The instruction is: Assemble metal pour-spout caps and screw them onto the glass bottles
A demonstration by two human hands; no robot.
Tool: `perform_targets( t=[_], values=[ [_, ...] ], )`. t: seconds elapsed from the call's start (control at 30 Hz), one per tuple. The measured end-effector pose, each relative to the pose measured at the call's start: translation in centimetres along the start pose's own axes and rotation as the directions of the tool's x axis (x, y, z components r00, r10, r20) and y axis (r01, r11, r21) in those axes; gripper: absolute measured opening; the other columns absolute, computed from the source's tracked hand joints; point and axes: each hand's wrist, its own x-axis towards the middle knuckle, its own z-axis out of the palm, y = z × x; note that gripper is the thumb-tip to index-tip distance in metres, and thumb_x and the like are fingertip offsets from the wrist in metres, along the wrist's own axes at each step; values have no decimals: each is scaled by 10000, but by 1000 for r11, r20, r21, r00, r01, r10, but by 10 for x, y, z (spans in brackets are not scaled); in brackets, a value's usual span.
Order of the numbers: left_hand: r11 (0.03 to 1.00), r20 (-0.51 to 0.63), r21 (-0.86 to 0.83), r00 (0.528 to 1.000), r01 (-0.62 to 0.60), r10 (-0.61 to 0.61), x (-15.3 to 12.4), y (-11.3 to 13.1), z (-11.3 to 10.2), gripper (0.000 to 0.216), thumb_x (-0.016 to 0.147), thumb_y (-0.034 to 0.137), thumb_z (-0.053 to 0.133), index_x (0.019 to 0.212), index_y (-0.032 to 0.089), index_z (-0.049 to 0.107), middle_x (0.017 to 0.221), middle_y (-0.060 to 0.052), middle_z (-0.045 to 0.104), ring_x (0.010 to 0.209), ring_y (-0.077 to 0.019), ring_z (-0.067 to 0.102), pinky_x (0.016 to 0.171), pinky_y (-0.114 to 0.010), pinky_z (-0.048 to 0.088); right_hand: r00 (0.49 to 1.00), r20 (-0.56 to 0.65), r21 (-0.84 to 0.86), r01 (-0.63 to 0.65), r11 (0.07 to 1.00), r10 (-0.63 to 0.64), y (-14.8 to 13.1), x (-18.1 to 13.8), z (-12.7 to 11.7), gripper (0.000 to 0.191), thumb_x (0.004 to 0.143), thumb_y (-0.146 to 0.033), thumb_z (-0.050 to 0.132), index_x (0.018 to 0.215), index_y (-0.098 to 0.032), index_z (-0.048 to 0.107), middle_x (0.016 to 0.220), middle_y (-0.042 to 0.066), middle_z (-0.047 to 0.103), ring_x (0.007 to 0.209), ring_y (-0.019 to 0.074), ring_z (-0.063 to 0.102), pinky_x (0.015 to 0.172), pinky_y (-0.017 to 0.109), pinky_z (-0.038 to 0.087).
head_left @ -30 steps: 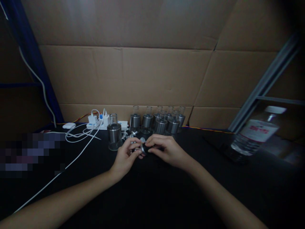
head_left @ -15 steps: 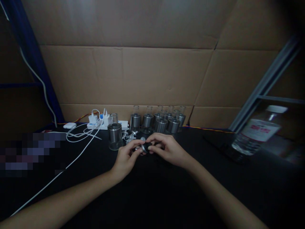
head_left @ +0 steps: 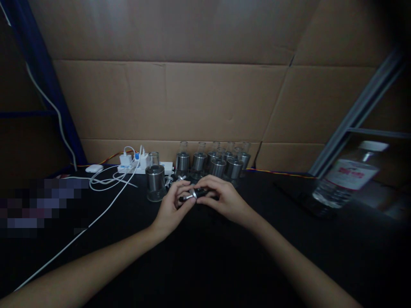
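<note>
A small black-and-silver cylindrical part [head_left: 192,195] lies between my two hands above the black tabletop; its exact kind cannot be made out. My left hand [head_left: 171,209] pinches its silver section, with a thin dark tip pointing left. From the other side, the fingers of my right hand [head_left: 226,200] close around the black end and partly cover it. Just behind my left hand are loose silvery pieces [head_left: 169,181], mostly hidden by the fingers. One glass bottle with a metal sleeve [head_left: 156,179] stands upright to the left of them.
Several similar sleeved glass bottles [head_left: 217,167] stand along the cardboard wall [head_left: 208,102]. At the back left, a white power strip [head_left: 166,167] holds chargers, and a white cable [head_left: 105,214] crosses the table. A water bottle [head_left: 348,177] is at the right.
The part has turned between my fingers, so its silver section and dark tip now show. My left fingers have shifted on it and cover more of the silvery pieces.
</note>
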Motion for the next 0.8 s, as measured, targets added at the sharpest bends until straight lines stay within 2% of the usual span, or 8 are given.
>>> perform_targets(
  t=[0.13, 0.3, 0.57, 0.7, 0.8],
  values=[
    [993, 55, 115, 998, 37, -43, 2, 1, -1, 258, 761, 246, 513, 1001, 161, 472, 857, -37, 592, 799, -153, 573, 731, -268, 442, 1000, 7, 89, 17, 996, -17, -2, -1, 0, 203, 720, -197, 565, 922, -194, 559, 922, 43, 494, 841, 130, 528, 654, 231, 515],
    [991, 46, 127, 998, 28, -34, 2, 0, -2, 277, 763, 249, 509, 1021, 157, 464, 726, -4, 575, 671, -130, 569, 661, -252, 448, 1000, 21, 137, -1, 991, -2, 0, -2, 0, 207, 760, -169, 487, 955, -185, 554, 955, 53, 496, 854, 125, 536, 674, 236, 515],
    [991, 12, 132, 1000, -3, 2, 0, 0, -2, 282, 744, 223, 537, 1014, 175, 471, 827, -22, 584, 724, -137, 570, 674, -248, 453, 994, -25, 269, -98, 958, 109, 4, -2, 8, 220, 712, -133, 510, 928, -168, 520, 928, 44, 540, 850, 125, 554, 679, 237, 502],
    [976, 13, 210, 999, -51, 49, -1, -2, -2, 279, 740, 207, 546, 1008, 173, 478, 911, -46, 573, 835, -163, 554, 742, -276, 432, 989, -11, 275, -140, 951, 149, 2, -2, 7, 201, 692, -124, 526, 891, -156, 526, 918, 45, 539, 841, 123, 553, 683, 239, 495],
    [964, 6, 253, 997, -81, 83, -1, -3, -3, 282, 729, 201, 563, 999, 176, 486, 926, -46, 570, 877, -173, 541, 780, -289, 411, 990, -28, 265, -124, 956, 136, 3, -3, 9, 196, 690, -133, 534, 883, -164, 517, 903, 37, 538, 848, 126, 548, 683, 239, 493]
  ],
)
